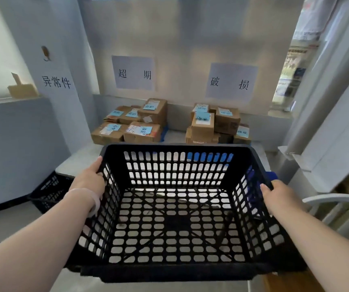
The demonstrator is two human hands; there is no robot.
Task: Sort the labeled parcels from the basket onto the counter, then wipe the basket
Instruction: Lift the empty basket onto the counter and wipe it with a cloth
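Note:
An empty black plastic basket [177, 146] with slotted walls is held up in front of me, its open top toward the camera. My left hand [89, 178] grips its left rim. My right hand [279, 197] grips its right rim, with something blue [272, 175] showing just beyond the fingers. On the counter [78, 163] behind it, cardboard parcels with light blue labels lie in two groups: a left pile [131, 123] under one wall sign and a right pile [215, 125] under another.
Two paper signs [134, 73] [231, 82] hang on the back wall. A second black basket [49, 191] sits on the floor at the left, below the counter edge. A grey partition stands at the left, a white chair back [338, 199] at the right.

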